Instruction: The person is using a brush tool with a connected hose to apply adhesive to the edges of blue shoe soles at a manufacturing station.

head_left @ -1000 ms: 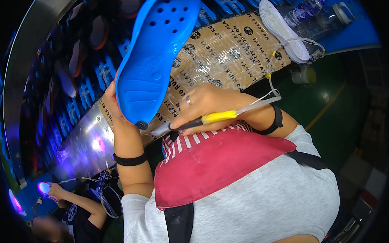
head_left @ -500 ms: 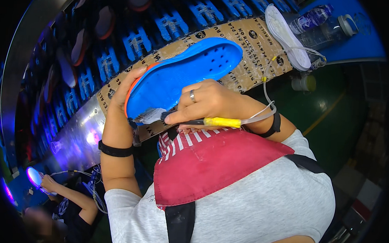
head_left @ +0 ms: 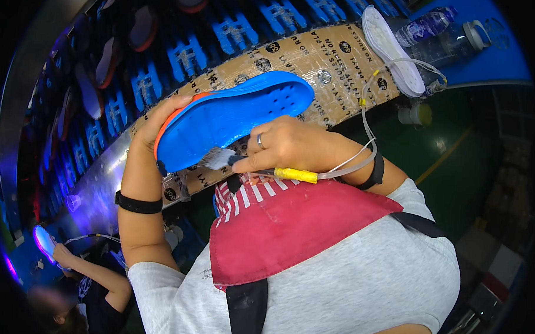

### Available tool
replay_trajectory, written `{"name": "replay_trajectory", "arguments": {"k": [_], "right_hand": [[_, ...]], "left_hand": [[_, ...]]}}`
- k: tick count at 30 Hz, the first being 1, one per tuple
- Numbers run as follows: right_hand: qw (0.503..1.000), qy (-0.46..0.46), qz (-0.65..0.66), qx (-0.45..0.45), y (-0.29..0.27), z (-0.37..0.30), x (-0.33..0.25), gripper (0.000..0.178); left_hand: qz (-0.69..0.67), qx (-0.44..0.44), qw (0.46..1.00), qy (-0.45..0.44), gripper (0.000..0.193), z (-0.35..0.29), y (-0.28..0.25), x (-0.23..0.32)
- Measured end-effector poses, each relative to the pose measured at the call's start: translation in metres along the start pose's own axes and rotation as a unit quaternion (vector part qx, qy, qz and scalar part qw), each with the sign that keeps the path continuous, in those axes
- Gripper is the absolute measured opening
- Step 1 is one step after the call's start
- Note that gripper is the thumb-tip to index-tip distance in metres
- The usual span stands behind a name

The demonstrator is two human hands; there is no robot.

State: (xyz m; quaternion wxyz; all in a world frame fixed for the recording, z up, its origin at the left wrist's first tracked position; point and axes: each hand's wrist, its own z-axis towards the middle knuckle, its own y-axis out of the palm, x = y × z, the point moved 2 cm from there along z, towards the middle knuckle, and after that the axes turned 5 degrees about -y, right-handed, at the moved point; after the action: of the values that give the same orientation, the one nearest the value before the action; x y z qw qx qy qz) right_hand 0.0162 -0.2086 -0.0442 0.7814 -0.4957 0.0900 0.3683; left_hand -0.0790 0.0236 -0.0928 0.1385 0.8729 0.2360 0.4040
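My left hand (head_left: 162, 117) is wrapped round the left end of a blue shoe sole (head_left: 231, 121) with an orange edge, holding it tilted above the cardboard. Several small holes show in the sole's right end. Between the fingers of my right hand (head_left: 289, 145), which wears a ring, is a brush (head_left: 219, 159) with pale bristles. Yellow tape covers the back of its handle, where a clear tube (head_left: 367, 148) joins. The bristles are at the sole's near edge; whether they touch it I cannot tell.
Printed cardboard (head_left: 338, 69) covers the bench edge. Beyond it runs a conveyor with blue racks (head_left: 234, 33) and several soles. A white sole (head_left: 392, 50), a purple-labelled bottle (head_left: 428, 25) and a clear bottle (head_left: 454, 44) stand at far right. Another person's hand (head_left: 63, 255) holds a lit sole at lower left.
My left hand has brought the blue sole left and toward me, turning it slightly. The brush has shifted a little, and its bristles now lie at the sole's near edge instead of over its inside.
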Motion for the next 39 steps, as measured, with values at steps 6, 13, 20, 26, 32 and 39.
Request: {"name": "replay_trajectory", "arguments": {"k": [6,13,20,26,32,39], "right_hand": [[0.999,0.015,-0.028,0.037,-0.012,-0.011,-0.005,0.027],[1.000,0.017,-0.019,-0.008,-0.010,-0.028,0.001,0.029],[0.998,0.036,-0.040,0.026,-0.015,-0.030,-0.001,0.023],[0.986,-0.002,-0.020,0.168,-0.015,-0.010,-0.009,0.031],[0.992,-0.002,-0.058,0.115,0.002,-0.010,-0.017,0.027],[1.000,0.000,0.022,0.020,-0.003,-0.012,-0.018,0.024]], "left_hand": [[-0.049,0.045,0.998,-0.018,0.047,-0.016,0.019,-0.005],[-0.044,0.071,0.996,0.032,0.044,-0.017,0.016,-0.004],[-0.099,0.048,0.993,0.030,0.047,-0.013,0.008,-0.016],[-0.180,-0.026,0.975,0.124,0.050,0.003,0.046,-0.020],[-0.202,-0.092,0.962,0.161,0.051,0.012,0.053,-0.018],[-0.213,-0.067,0.960,0.167,0.055,0.018,0.038,-0.029]]}}
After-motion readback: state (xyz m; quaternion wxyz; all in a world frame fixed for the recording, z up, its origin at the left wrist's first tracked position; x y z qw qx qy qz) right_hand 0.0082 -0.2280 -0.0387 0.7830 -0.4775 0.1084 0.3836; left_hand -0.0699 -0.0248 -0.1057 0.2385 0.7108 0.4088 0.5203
